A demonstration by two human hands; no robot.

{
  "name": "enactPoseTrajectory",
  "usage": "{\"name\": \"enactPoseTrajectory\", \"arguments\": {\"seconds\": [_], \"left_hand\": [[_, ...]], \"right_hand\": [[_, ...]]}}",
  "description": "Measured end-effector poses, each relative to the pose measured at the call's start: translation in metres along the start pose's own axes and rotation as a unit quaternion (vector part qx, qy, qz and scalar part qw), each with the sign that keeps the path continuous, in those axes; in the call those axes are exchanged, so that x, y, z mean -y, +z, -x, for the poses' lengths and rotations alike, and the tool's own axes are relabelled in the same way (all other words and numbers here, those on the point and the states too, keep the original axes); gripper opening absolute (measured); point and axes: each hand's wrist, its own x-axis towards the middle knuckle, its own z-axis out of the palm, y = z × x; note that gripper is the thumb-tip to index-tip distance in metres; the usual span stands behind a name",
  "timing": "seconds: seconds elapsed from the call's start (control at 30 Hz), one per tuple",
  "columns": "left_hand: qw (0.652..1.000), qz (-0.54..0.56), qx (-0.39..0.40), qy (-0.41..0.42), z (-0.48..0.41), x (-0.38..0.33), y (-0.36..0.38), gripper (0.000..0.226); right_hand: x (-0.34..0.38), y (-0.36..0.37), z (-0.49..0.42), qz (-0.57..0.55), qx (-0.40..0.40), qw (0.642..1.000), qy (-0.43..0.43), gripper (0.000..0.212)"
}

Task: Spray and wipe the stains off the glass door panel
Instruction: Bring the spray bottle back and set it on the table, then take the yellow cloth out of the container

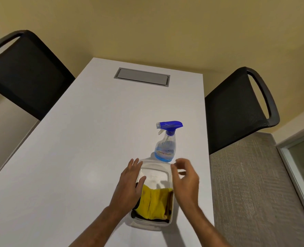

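Both hands (128, 184) nr cloth (154, 204).

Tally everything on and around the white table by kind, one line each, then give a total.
Spray bottle: 1
Clear plastic container: 1
Yellow cloth in the container: 1
Black chairs: 2
Grey cable hatch in the table: 1
Total: 6
Something dark lies beside the cloth; I cannot tell what, so it is not counted.
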Motion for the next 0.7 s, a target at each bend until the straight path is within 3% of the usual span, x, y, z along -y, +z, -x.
{"name": "enactPoseTrajectory", "arguments": {"seconds": [0.13,0.3,0.43,0.57,0.7], "left_hand": [[1.0,-0.011,0.004,0.016,0.006,0.007,0.007,0.062],[0.999,-0.024,0.022,0.027,0.012,0.014,0.016,0.075],[0.999,-0.028,0.02,0.023,0.013,0.019,0.022,0.079],[0.999,-0.03,0.021,0.02,0.014,0.022,0.026,0.066],[0.999,-0.02,0.022,0.017,0.014,0.019,0.028,0.059]], "right_hand": [[-0.01,0.007,0.02,0.17,0.179,0.966,-0.072,0.036],[-0.012,0.015,0.017,0.383,0.372,0.836,-0.131,0.055],[-0.018,0.024,0.017,0.471,0.414,0.764,-0.152,0.06],[-0.019,0.031,0.016,0.496,0.429,0.738,-0.159,0.061],[-0.017,0.035,0.013,0.498,0.432,0.736,-0.156,0.061]]}}
